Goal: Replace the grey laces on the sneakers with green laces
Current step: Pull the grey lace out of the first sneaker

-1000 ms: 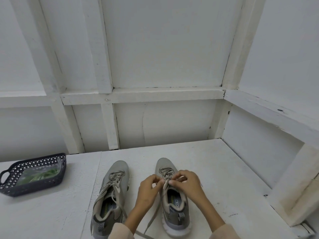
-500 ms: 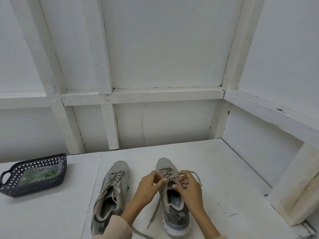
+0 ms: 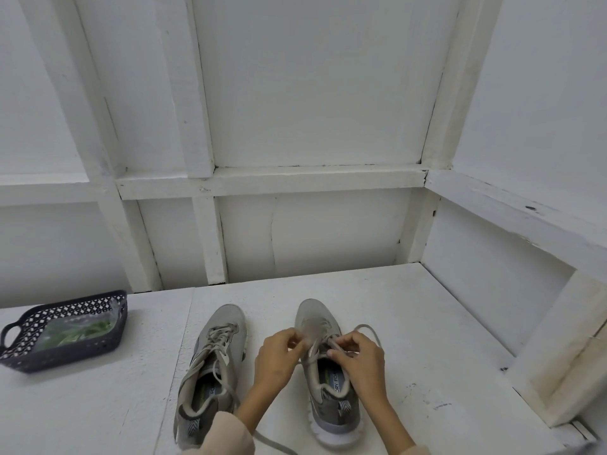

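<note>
We see both hands working over the right sneaker, which stands toe-away on the white table, near the front edge. The left hand and right hand sit close together above the shoe's tongue, a small gap between them. Each has its fingers curled in a pinch on the grey lace. The left hand's fingertips are blurred, so we cannot make out its exact hold. A loop of that lace arcs up and over to the right of the right hand, and a loose grey end trails off the near edge of the table between the shoes.

Just to the left stands the left sneaker, parallel to the first, apart from it and laced in grey to the top. A pale sleeve covers its heel.

Well off to the left, a dark perforated basket with a handle rests on the table. Inside it lie the green laces, in a clear wrapper.

White panelled walls rise at the far side and to the right.
</note>
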The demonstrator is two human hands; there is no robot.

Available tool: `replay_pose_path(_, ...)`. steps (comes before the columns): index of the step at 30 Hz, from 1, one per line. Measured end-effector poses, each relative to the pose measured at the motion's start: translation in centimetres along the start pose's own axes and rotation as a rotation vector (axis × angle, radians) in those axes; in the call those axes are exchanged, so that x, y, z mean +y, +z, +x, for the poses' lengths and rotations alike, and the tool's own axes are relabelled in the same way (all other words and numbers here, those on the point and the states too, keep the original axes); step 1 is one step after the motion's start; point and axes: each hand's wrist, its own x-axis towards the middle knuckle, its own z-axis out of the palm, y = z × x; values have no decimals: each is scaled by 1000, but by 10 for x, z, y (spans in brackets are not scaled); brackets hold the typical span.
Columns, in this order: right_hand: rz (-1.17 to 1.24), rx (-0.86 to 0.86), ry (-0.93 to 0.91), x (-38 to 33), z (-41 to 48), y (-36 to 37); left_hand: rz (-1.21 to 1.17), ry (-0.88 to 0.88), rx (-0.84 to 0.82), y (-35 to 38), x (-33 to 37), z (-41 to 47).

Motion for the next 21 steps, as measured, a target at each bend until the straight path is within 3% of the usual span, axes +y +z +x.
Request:
replay_pose_path(5,8,-4,-6,1,0,0,-54,-75,237,-5,14,8)
replay_pose_path(11,55,17,-16,3,-1,1,-93,-155,-8,5,8,0)
replay_pose_path(18,126,41,-29,11,-4,5,-508,-229,169,-9,16,14)
replay_pose_path(21,138,-39,-4,15,-3,7,-528,-259,162,-7,13,10)
